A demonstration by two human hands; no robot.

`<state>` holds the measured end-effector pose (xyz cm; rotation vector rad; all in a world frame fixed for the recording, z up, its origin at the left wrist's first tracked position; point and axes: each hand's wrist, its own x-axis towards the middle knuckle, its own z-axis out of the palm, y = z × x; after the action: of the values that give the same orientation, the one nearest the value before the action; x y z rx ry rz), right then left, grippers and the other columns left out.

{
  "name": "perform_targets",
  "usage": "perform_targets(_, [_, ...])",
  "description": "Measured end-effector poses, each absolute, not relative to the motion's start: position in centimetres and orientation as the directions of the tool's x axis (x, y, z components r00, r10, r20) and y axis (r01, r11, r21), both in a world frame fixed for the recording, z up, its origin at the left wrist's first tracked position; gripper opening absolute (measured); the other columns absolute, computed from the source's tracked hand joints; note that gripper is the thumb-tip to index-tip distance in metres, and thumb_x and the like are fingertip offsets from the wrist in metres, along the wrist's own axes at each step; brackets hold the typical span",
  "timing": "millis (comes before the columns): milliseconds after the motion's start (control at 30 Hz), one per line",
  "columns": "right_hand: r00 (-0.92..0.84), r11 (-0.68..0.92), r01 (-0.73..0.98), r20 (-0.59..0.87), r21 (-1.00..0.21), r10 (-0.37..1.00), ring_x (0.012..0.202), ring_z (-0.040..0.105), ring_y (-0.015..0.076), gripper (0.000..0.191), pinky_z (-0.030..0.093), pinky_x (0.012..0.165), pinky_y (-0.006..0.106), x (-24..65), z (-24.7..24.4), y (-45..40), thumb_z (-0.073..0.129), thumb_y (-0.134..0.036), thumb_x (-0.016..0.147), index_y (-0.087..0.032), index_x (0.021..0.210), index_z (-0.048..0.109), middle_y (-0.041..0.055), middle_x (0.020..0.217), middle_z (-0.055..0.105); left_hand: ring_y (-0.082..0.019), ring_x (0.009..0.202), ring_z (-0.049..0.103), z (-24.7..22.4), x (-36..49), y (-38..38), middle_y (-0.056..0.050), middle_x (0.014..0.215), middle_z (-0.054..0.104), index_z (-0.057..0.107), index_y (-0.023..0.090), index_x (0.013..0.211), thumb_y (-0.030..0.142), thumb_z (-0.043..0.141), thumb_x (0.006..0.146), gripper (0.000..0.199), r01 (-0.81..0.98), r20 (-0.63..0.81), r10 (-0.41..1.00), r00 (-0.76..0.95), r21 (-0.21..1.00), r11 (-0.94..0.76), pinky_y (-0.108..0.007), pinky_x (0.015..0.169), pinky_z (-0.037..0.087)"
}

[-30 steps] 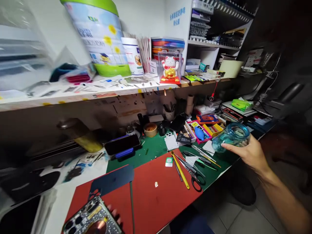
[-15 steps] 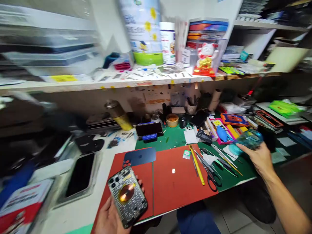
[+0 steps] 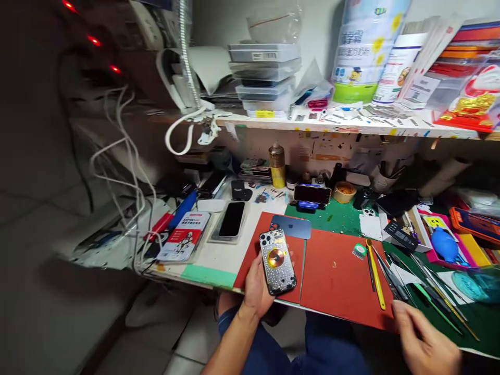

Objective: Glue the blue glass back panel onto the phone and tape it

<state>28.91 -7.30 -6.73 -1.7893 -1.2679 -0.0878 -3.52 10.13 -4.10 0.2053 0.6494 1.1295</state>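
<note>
My left hand [image 3: 255, 289] holds an opened phone body [image 3: 278, 263] with a round copper-coloured coil, over the red mat [image 3: 332, 276]. Behind it, a dark blue phone back panel [image 3: 299, 227] lies on the mat. My right hand [image 3: 425, 338] hovers by the bench's front edge, right of the mat; its fingers are loosely curled, and what they hold, if anything, is hidden. Near it lie a yellow tool [image 3: 375, 276] and several tweezers. A clear blue-green container [image 3: 476, 284] stands at the right edge.
Left of the mat lie a black-screened phone [image 3: 232, 219] on a clear case and a red and white battery package [image 3: 185, 237]. Another phone [image 3: 312, 195] rests on a blue stand at the back. White cables [image 3: 135, 172] hang at the left, below the shelf [image 3: 351, 124].
The view has swung left. My right hand has let go of the blue-green container and moved back toward the bench's front edge. My left hand still holds the phone body.
</note>
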Motion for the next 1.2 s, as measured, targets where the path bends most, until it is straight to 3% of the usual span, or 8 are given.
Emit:
perform_targets(100, [0.278, 0.139, 0.767, 0.518, -0.627, 0.809, 0.074, 0.084, 0.0237, 0.037, 0.066, 0.074, 0.031, 24.1, -7.2, -4.8, 0.067, -0.057, 0.103, -0.026, 0.101, 0.086, 0.0039, 0.094, 0.088, -0.036, 0.126, 0.076, -4.1, -3.5, 10.2, -0.021, 0.133, 0.079, 0.056, 0.011, 0.158, 0.041, 0.055, 0.109, 0.057, -0.772, -0.374, 0.887, 0.270, 0.467, 0.431, -0.058, 0.116, 0.056])
perform_targets(167, [0.228, 0.178, 0.750, 0.501, -0.637, 0.835, 0.076, 0.084, 0.0236, 0.036, 0.066, 0.074, 0.031, 22.2, -7.1, -3.1, 0.065, -0.054, 0.105, -0.025, 0.099, 0.086, 0.0041, 0.093, 0.087, -0.036, 0.123, 0.078, -4.2, -3.6, 10.2, -0.021, 0.129, 0.080, 0.057, 0.010, 0.156, 0.042, 0.056, 0.109, 0.057, -0.769, -0.372, 0.886, 0.277, 0.468, 0.436, -0.055, 0.113, 0.058])
perform_targets(300, [0.299, 0.089, 0.742, 0.447, -0.664, 0.843, 0.067, 0.076, 0.0193, 0.037, 0.060, 0.063, 0.030, 21.4, -7.0, -0.4, 0.059, -0.050, 0.109, -0.021, 0.101, 0.079, 0.0058, 0.087, 0.083, -0.034, 0.124, 0.078, -4.1, -3.7, 10.2, -0.021, 0.134, 0.079, 0.060, 0.010, 0.153, 0.042, 0.056, 0.108, 0.056, -0.768, -0.361, 0.886, 0.290, 0.466, 0.441, -0.050, 0.111, 0.059])
perform_targets(400, [0.370, -0.002, 0.736, 0.401, -0.676, 0.838, 0.062, 0.068, 0.0141, 0.037, 0.055, 0.057, 0.027, 22.1, -7.7, 0.9, 0.060, -0.051, 0.110, -0.018, 0.103, 0.075, 0.0024, 0.083, 0.077, -0.035, 0.126, 0.077, -4.1, -3.8, 10.3, -0.021, 0.131, 0.080, 0.058, 0.009, 0.154, 0.042, 0.054, 0.109, 0.056, -0.761, -0.366, 0.881, 0.299, 0.465, 0.451, -0.053, 0.113, 0.058])
perform_targets(533, [0.404, -0.086, 0.725, 0.321, -0.684, 0.857, 0.071, 0.069, 0.0124, 0.033, 0.060, 0.066, 0.028, 22.9, -8.6, 1.7, 0.065, -0.048, 0.110, -0.016, 0.112, 0.072, 0.0016, 0.094, 0.074, -0.035, 0.125, 0.077, -4.2, -3.9, 10.3, -0.022, 0.128, 0.081, 0.053, 0.009, 0.159, 0.041, 0.053, 0.110, 0.059, -0.750, -0.378, 0.878, 0.294, 0.479, 0.457, -0.055, 0.113, 0.058])
perform_targets(767, [0.315, -0.139, 0.748, 0.163, -0.649, 0.935, 0.097, 0.074, 0.0193, 0.024, 0.064, 0.089, 0.040, 23.4, -7.9, 4.0, 0.069, -0.040, 0.108, -0.017, 0.117, 0.073, 0.0058, 0.113, 0.075, -0.036, 0.124, 0.077, -3.8, -4.0, 10.1, -0.022, 0.139, 0.076, 0.050, 0.012, 0.163, 0.040, 0.055, 0.109, 0.061, -0.730, -0.405, 0.868, 0.288, 0.493, 0.473, -0.053, 0.108, 0.062])
perform_targets(967, [0.282, -0.188, 0.771, 0.062, -0.609, 0.957, 0.097, 0.074, 0.0193, 0.024, 0.064, 0.089, 0.040, 23.3, -7.4, 5.4, 0.070, -0.039, 0.107, -0.017, 0.115, 0.072, 0.0054, 0.112, 0.075, -0.038, 0.133, 0.072, -3.8, -4.1, 10.1, -0.020, 0.149, 0.071, 0.047, 0.017, 0.166, 0.041, 0.054, 0.110, 0.061, -0.735, -0.422, 0.857, 0.294, 0.474, 0.485, -0.053, 0.111, 0.060])
perform_targets(1200, [0.302, -0.231, 0.745, 0.008, -0.626, 0.953, 0.091, 0.072, 0.0180, 0.025, 0.062, 0.087, 0.039, 23.8, -7.0, 5.1, 0.070, -0.041, 0.108, -0.017, 0.108, 0.072, 0.0039, 0.105, 0.074, -0.036, 0.127, 0.076, -4.2, -4.4, 9.8, -0.018, 0.142, 0.076, 0.046, 0.020, 0.167, 0.039, 0.053, 0.111, 0.059, -0.764, -0.411, 0.856, 0.313, 0.427, 0.484, -0.054, 0.110, 0.061])
